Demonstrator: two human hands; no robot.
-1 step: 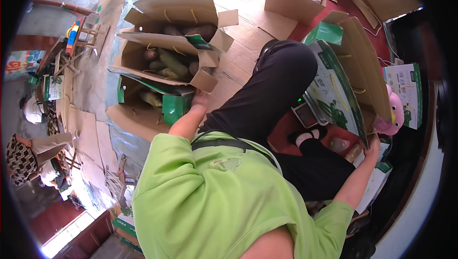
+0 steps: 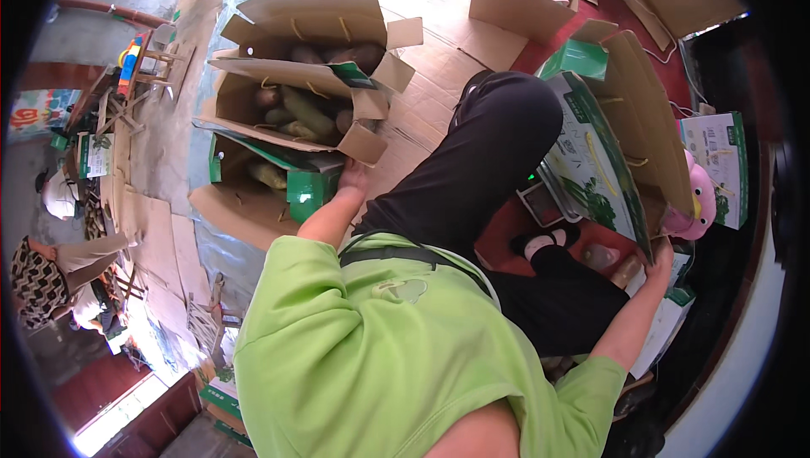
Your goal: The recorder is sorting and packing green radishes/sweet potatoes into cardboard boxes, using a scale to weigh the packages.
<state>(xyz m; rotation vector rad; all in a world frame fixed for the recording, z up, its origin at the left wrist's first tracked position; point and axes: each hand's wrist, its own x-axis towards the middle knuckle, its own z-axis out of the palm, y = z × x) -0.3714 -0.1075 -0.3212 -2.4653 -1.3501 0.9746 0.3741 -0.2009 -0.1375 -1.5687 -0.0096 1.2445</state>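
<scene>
At the left, my left hand point(image 2: 354, 178) rests against the end of the nearest cardboard box point(image 2: 245, 209), beside its green flap point(image 2: 310, 195). Its fingers look stretched out along the side, partly hidden. A long yellowish vegetable point(image 2: 268, 174) lies inside that box. My right hand point(image 2: 661, 257) is at the lower near corner of another open cardboard box point(image 2: 595, 162), white and green outside with yellow cord handles. The thumb and fingers close on that corner, partly out of sight. This box stands on a device with a dark display point(image 2: 540, 205), by my foot.
Beyond the nearest left box stand two more open boxes, a middle one point(image 2: 369, 141) and a far one point(image 2: 312, 9), holding long greenish and brown vegetables point(image 2: 308, 112). A pink toy point(image 2: 697, 196) sits behind the right box. Another carton point(image 2: 515, 6) stands ahead. People point(image 2: 42, 281) are far left.
</scene>
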